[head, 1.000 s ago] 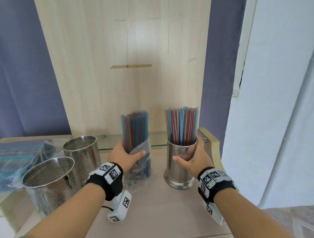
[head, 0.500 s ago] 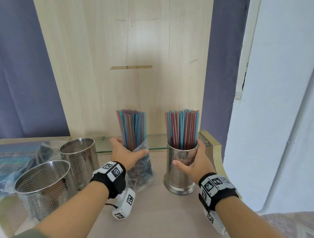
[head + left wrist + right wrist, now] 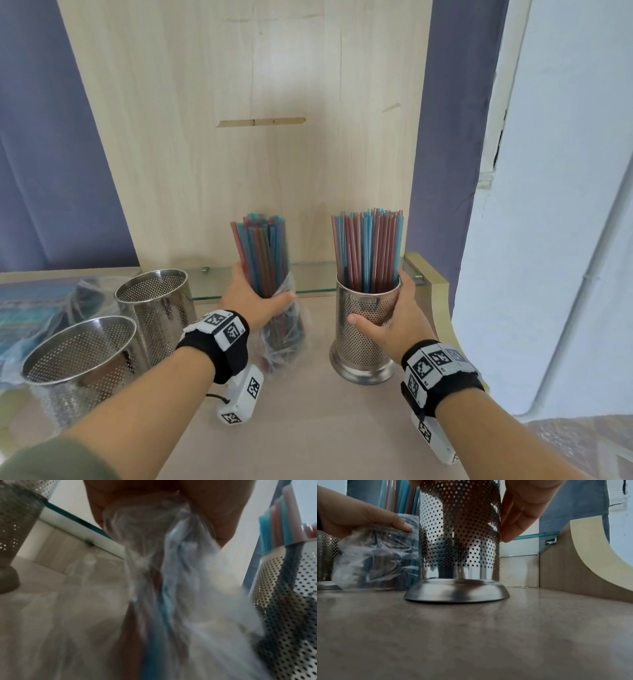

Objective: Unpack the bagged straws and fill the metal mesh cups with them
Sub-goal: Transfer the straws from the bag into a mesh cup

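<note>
My left hand grips a bundle of red and blue straws standing upright in a clear plastic bag; the bag is bunched low around the bundle, and the straw tops stick out bare. My right hand is wrapped around a metal mesh cup filled with straws, which stands on the table. In the right wrist view that cup sits flat on its base, my fingers on its right side. Two empty mesh cups stand at left.
More bagged straws lie at the far left behind the empty cups. A glass shelf runs along the wooden back panel. The table's raised curved edge is close to the right of the filled cup.
The bag has slid further down the bundle, baring more of the straws, and the bundle leans slightly left. My right hand stays on the filled cup.
</note>
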Motion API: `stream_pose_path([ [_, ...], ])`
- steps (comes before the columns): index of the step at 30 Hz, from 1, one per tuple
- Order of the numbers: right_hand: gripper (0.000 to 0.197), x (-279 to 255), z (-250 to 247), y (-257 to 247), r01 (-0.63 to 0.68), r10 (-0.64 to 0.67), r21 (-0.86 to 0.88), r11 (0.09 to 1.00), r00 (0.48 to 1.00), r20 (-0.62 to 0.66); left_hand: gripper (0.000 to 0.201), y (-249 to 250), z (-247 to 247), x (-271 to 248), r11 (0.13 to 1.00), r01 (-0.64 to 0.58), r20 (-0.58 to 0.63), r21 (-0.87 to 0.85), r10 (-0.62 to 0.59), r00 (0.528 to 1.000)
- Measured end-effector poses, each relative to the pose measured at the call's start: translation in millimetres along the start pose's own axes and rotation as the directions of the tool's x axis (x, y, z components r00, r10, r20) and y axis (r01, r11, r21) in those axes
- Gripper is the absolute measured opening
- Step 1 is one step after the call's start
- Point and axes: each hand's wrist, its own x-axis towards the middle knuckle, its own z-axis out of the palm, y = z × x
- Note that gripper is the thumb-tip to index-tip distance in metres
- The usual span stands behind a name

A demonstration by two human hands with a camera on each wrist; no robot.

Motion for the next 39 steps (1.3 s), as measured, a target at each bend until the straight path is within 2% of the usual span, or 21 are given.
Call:
stream_pose_path([
  [3,0.111,0.1,0.3,1.7,0.009,-0.009,-0.004,1.000,1.000,-0.002,0.098,2.4,-3.4,5.6,1.000,-0.017,0.012,-0.011,0.017,1.000],
  [7,0.110,0.9,0.5,4.1,0.025,-0.025,0.000,1.000,1.000,-0.008,0.106,-1.7,2.2,3.2,0.994,-0.006,0.170,0.113,-0.013,0.985],
  [10,0.110,0.9,0.6,4.2,0.031,-0.031,0.009,0.999,0.999,-0.009,0.105,-4.4,3.8,2.6,0.989,-0.002,0.163,0.147,-0.022,0.986],
  [14,0.112,1.8,0.9,6.5,0.028,-0.028,0.007,1.000,1.000,-0.002,0.098,-1.5,0.4,4.1,0.980,-0.059,0.105,0.190,0.040,0.994],
  [19,0.113,2.1,1.6,8.3,0.027,-0.027,0.017,0.999,1.000,-0.005,0.104,0.0,-9.0,19.2,0.903,-0.055,0.123,0.425,0.002,0.992],
  [22,0.111,2.1,0.9,7.0,0.029,-0.029,0.012,1.000,1.000,0.002,0.107,13.8,-18.6,28.4,0.950,-0.034,0.090,0.312,0.006,0.996],
  [24,0.111,2.5,0.8,6.7,0.024,-0.024,0.004,1.000,1.000,0.006,0.080,23.6,-24.9,32.5,0.976,0.009,0.092,0.217,-0.029,0.995],
  [26,0.111,2.6,1.2,7.5,0.026,-0.026,0.004,1.000,1.000,0.004,0.057,24.9,-26.4,37.2,0.981,0.024,0.082,0.193,-0.040,0.996],
  [31,0.113,4.1,2.6,10.0,0.025,-0.025,-0.006,1.000,1.000,-0.006,0.042,20.1,-25.0,43.6,0.981,0.036,0.057,0.191,-0.048,0.997],
  [39,0.113,3.3,1.6,9.8,0.043,-0.043,0.011,0.999,0.999,-0.013,0.021,16.6,-27.0,50.5,0.995,0.072,-0.073,0.071,-0.067,0.995],
])
